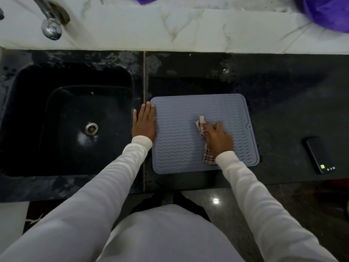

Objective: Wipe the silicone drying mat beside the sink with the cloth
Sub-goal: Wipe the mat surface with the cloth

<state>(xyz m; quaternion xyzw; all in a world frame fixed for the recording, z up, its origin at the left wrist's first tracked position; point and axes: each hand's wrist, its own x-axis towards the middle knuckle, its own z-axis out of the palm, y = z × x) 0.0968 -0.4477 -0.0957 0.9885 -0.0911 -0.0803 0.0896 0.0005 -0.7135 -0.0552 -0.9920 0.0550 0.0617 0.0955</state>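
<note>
Grey-blue wavy-ribbed silicone drying mat (pixel 179 140) lies flat on dark table between both hands; likely floppy, grippy. Left hand (pixel 144 122) open, flat, pinning its near-sink edge. Right hand (pixel 219 139) curled over crumpled checked cloth (pixel 203 129) (soft, light), pressing mid-mat.

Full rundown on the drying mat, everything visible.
The drying mat is a grey-blue rounded rectangle, rubbery-looking, with wavy ridges, a raised rim and a small notch on its right edge. It lies flat on the dark counter right of the sink. The left hand presses its left edge; the right hand holds a checked cloth on it.
</note>
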